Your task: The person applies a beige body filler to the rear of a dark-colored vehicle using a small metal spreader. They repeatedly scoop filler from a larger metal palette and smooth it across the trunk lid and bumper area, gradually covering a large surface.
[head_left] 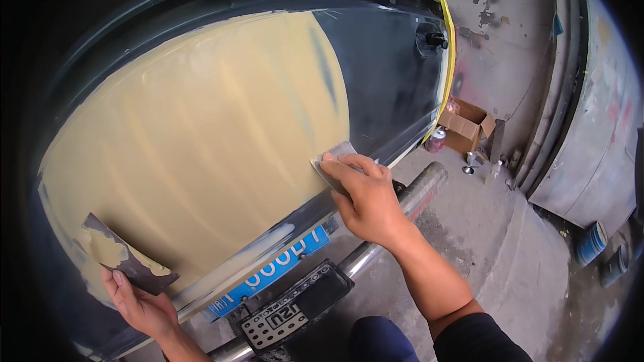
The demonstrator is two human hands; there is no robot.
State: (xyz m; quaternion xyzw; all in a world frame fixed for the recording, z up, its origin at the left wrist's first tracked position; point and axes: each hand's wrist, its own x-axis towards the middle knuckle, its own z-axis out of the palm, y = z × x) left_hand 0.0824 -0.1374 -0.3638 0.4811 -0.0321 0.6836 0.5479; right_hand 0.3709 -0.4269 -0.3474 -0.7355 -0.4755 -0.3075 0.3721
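Note:
A vehicle's dark rear panel (389, 60) bears a broad coat of cream body filler (208, 114) with faint wavy ridges across it. My right hand (376, 201) is closed round a flat grey putty scraper (343, 149), fingers pressing on its face. The scraper lies at the lower right edge of the filler. At the lower left, my left hand (141, 305) grips a dark flat plate (124, 258) from below. Cream filler is smeared on that plate, which is tilted in front of the coated panel.
Below the panel are a blue licence plate (272, 271), a chrome bumper bar (359, 261) and a black step pad (292, 308). Yellow tape (450, 60) edges the panel. On the floor at right stand a cardboard box (466, 124), a can (436, 139) and blue buckets (590, 245).

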